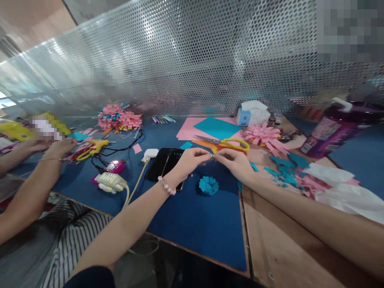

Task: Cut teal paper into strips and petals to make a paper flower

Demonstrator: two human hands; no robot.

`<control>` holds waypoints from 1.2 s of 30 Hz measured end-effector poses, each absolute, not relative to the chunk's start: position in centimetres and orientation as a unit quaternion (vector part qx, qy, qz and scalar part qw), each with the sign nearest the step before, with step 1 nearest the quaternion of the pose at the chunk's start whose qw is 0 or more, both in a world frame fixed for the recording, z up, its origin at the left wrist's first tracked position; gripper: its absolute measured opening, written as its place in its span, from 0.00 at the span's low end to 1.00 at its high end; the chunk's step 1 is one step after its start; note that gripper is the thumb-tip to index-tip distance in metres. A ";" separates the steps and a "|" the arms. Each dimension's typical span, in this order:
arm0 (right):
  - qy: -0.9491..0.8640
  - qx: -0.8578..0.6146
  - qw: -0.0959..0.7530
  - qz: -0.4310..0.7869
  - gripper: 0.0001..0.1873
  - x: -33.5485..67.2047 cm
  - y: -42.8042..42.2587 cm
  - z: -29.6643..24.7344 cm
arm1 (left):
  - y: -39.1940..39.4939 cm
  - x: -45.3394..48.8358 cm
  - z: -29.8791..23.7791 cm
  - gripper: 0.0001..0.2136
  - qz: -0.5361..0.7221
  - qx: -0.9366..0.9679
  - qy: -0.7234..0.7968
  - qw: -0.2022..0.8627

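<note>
My left hand [192, 161], with a pink bead bracelet [167, 185] at its wrist, pinches thumb against finger. My right hand [234, 163] does the same just beside it, the fingertips almost meeting. Whatever they hold between them is too small to make out. Below the hands a blue paper flower [209, 185] lies on the blue tabletop [198, 228]. Behind them are scissors with yellow handles [234, 144] and a blue paper sheet [217, 128] on pink paper [186, 130]. A black phone [156, 170] lies partly under my left hand.
At right stand a purple bottle [327, 132], a pink paper flower [264, 138] and blue paper scraps [286, 172]. A power strip [112, 181] with cables sits at left. Pink paper flowers [120, 118] rest by the perforated metal screen [192, 60]. A co-worker's arms [45, 172] reach in at left.
</note>
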State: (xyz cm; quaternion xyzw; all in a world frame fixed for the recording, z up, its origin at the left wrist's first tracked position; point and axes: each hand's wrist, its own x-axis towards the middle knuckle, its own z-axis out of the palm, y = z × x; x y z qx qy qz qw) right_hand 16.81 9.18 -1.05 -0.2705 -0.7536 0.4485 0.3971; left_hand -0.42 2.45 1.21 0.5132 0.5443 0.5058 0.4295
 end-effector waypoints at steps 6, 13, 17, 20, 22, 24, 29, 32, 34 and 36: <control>-0.771 -0.278 0.408 0.402 0.15 16.9 8.9 -0.9 | 2.4 -0.4 0.9 0.10 0.501 0.525 0.545 0.420; -0.817 -0.245 0.495 0.164 0.07 16.7 8.5 -1.6 | 2.3 -0.1 1.5 0.14 0.481 0.515 0.555 0.443; -0.850 -0.216 0.480 0.022 0.06 16.7 8.5 -1.9 | 2.3 0.2 1.2 0.19 0.469 0.511 0.553 0.461; -0.874 -0.204 0.439 -0.043 0.06 16.8 8.5 -1.8 | 2.3 0.2 0.9 0.16 0.479 0.520 0.554 0.439; -0.884 -0.201 0.416 -0.074 0.07 16.9 8.4 -1.7 | 2.4 0.1 0.8 0.13 0.484 0.522 0.556 0.429; -0.885 -0.200 0.412 -0.087 0.06 16.9 8.3 -1.7 | 2.4 -0.1 0.8 0.12 0.490 0.523 0.555 0.423; -0.862 -0.219 0.455 -0.035 0.07 16.6 8.5 -1.8 | 2.2 -0.3 0.9 0.14 0.485 0.547 0.549 0.405; -0.855 -0.231 0.464 -0.002 0.08 16.5 8.9 -2.1 | 2.1 -0.2 1.0 0.13 0.480 0.558 0.547 0.399; -0.857 -0.224 0.465 0.014 0.07 16.4 9.1 -2.2 | 2.0 -0.2 1.0 0.12 0.480 0.569 0.541 0.390; -0.853 -0.209 0.478 0.023 0.06 16.4 9.2 -2.1 | 2.1 -0.1 0.9 0.12 0.478 0.579 0.539 0.383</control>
